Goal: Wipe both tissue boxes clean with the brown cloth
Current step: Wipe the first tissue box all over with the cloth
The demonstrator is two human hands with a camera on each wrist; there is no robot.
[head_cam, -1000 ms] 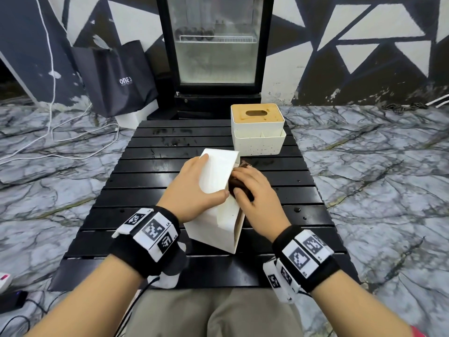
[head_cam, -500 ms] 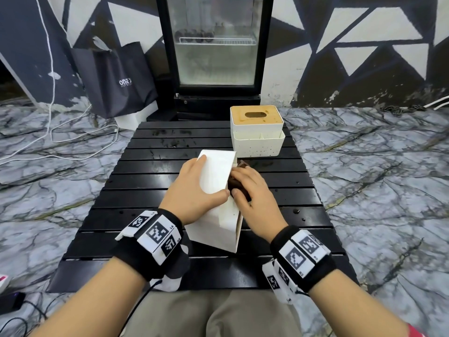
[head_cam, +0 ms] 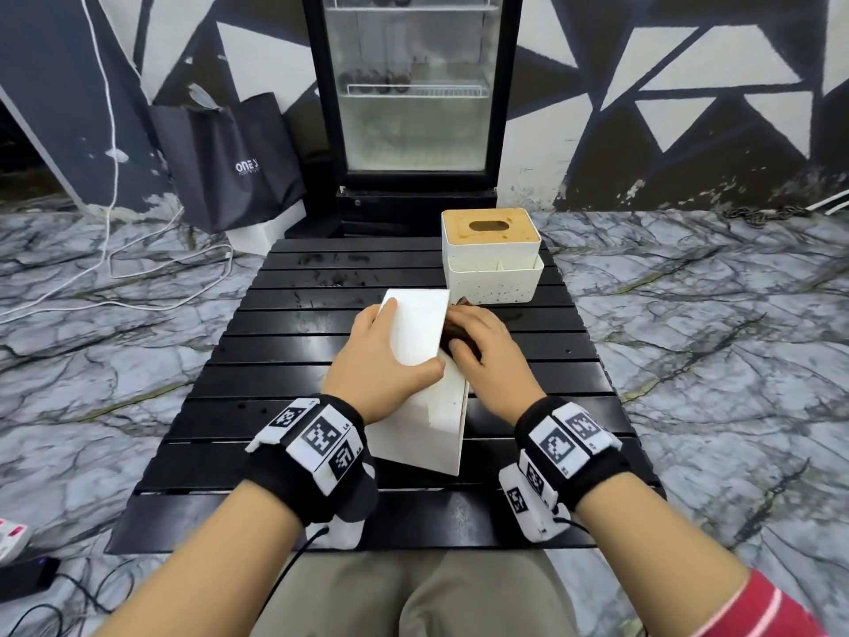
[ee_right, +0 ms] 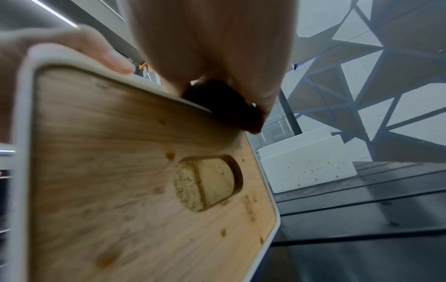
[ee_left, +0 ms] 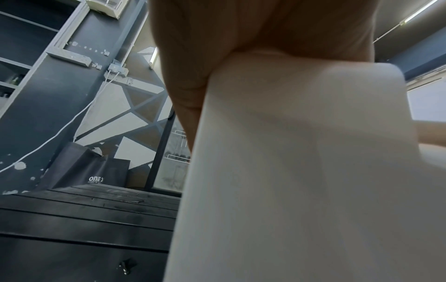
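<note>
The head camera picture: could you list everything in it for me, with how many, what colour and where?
Near tissue box: one, white with a wooden lid, tipped on its side at the middle of the table, held in both hands.
Far tissue box: one, white with a wooden lid, upright at the table's far right.
Brown cloth: one, dark brown, pressed on the near box's lid side.
Table: one, black slats, low, in front of the person.
Fridge: one, black frame with a glass door, behind the table.
Bag: one, dark, on the floor left of the fridge.
Cables: white, on the left wall and floor.
Left hand: grips the near box.
Right hand: holds the cloth.
</note>
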